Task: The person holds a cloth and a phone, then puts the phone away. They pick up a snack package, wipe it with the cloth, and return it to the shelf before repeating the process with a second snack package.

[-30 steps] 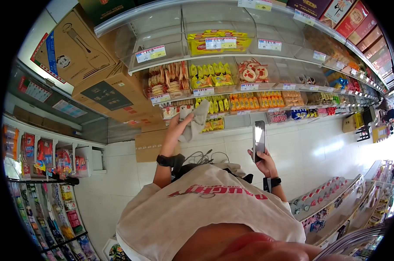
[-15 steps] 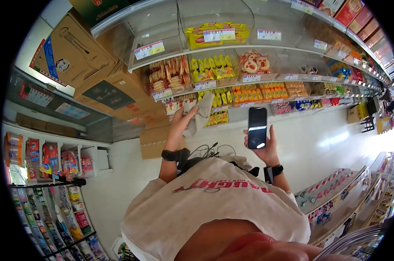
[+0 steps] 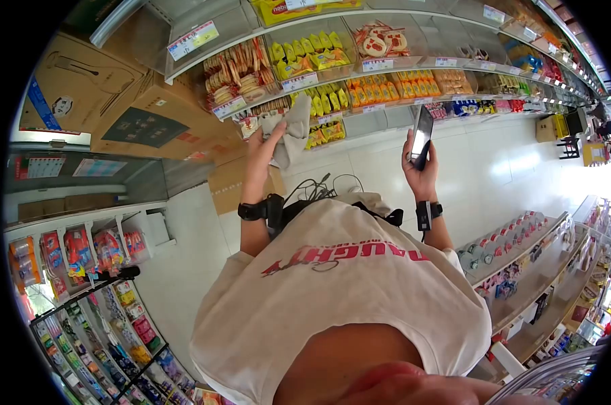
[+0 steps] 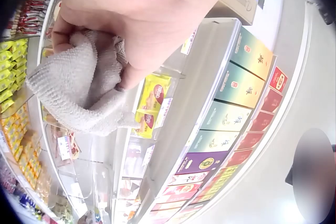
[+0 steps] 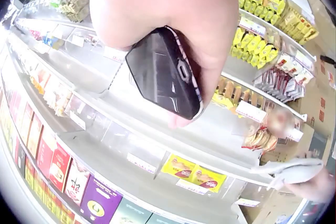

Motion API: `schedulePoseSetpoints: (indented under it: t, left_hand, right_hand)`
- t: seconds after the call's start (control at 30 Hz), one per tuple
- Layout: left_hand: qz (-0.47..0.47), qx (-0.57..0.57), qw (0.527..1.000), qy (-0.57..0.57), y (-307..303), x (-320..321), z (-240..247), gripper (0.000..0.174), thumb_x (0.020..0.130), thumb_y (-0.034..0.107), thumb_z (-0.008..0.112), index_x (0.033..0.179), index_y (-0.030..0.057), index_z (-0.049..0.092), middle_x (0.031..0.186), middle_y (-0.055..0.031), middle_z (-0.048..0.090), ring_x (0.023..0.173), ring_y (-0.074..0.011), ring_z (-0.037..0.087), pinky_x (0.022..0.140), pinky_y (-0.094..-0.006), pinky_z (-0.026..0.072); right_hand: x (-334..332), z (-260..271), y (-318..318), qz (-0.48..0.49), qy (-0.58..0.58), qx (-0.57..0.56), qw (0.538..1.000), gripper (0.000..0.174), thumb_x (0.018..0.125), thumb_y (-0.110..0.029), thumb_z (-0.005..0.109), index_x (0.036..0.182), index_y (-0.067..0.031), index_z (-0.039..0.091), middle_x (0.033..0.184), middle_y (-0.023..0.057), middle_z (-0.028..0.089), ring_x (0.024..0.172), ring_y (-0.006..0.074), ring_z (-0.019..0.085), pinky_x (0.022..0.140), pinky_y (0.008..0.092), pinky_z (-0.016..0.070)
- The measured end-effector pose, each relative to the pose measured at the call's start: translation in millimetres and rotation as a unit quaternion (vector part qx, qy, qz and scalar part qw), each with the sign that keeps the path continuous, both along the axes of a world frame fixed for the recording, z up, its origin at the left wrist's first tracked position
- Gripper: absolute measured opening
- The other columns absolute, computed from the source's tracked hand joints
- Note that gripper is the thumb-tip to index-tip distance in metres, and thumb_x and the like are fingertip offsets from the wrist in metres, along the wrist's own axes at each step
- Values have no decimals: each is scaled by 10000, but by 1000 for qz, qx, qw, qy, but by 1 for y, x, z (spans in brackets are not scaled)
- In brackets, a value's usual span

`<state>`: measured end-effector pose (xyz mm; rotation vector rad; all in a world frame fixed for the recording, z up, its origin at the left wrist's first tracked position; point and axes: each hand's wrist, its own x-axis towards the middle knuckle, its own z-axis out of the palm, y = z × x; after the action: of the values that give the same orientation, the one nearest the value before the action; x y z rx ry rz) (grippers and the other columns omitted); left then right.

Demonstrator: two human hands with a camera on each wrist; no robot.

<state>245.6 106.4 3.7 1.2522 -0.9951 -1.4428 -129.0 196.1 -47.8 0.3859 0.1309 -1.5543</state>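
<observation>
My left hand (image 3: 258, 156) grips a crumpled grey cloth (image 3: 296, 133) in front of the lower snack shelf. Up close in the left wrist view, the ribbed cloth (image 4: 68, 90) is bunched between the thumb and curled fingers, its loose end hanging out. My right hand (image 3: 422, 177) holds a black smartphone (image 3: 421, 138), tilted, with light reflecting off its screen. From the right wrist, the phone (image 5: 163, 74) shows a dark screen and a patterned case edge, with fingers wrapped behind it. Yellow snack packs (image 3: 326, 99) and wafer packs sit in bins just beyond the cloth.
Shelves with clear bins and price tags (image 3: 378, 65) run across the front. Cardboard boxes (image 3: 158, 121) are stacked at the left, with a flat brown carton (image 3: 224, 191) on the floor. Cables (image 3: 312, 189) lie by my waist. Another shelf (image 3: 515, 250) stands at the right.
The phone has turned from its screen facing up to a steeper tilt, and the right hand has moved forward and right. The cloth stays in the left hand. The head view has shifted.
</observation>
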Motion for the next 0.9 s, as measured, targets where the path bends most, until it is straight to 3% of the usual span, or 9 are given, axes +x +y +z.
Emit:
schedulePoseSetpoints:
  t: [0.07,0.2,0.43,0.53,0.63,0.73,0.9]
  left_hand:
    - [0,3,1000,-7,-1,0,-1,347,917,298,731,1122,22,684,986,4,707,826,-56,624,673,-214,455]
    - [-2,18,999,-28,-2,3,-4,337,919,298,728,1121,31,689,980,18,703,808,-37,609,629,-197,424]
    - [-13,24,999,-18,-4,5,-9,345,922,307,726,1126,31,692,957,37,690,764,-30,572,627,-200,405]
    - [-12,26,999,-17,-3,3,-3,349,925,305,723,1132,26,690,969,31,691,788,-35,578,651,-206,415]
    - [-17,41,999,-28,-4,4,0,352,929,298,720,1139,18,686,995,18,693,836,-48,597,699,-215,438]
    - [-18,41,999,-27,-3,3,2,353,931,293,718,1142,12,684,1012,8,695,868,-60,607,738,-221,451]
    - [-21,28,999,-13,-4,4,-1,353,928,292,722,1140,13,686,1020,0,698,878,-64,610,756,-226,458]
  right_hand:
    - [-9,-6,2,16,17,-53,998,514,1045,-278,440,1446,38,375,1437,238,473,1246,359,532,1076,459,456]
    - [-10,4,-4,8,232,-20,972,545,1062,-320,383,1467,43,342,1487,279,386,1314,409,461,1130,468,401]
    - [-14,-5,-4,22,118,-94,988,592,1040,-339,423,1487,34,313,1486,279,382,1280,381,481,1123,463,399]
    - [-15,-11,-6,23,198,-55,978,582,1017,-280,436,1482,44,304,1487,276,381,1252,370,495,1115,459,406]
    - [-8,11,-3,37,165,-64,984,608,953,-152,472,1491,49,273,1502,272,366,1307,380,462,1143,475,376]
    - [1,23,-4,32,226,-52,972,656,908,-100,478,1500,56,245,1524,275,332,1373,392,402,1179,498,326]
    - [3,17,-4,41,312,-105,943,663,909,-94,434,1528,16,222,1552,257,298,1430,403,329,1208,529,261]
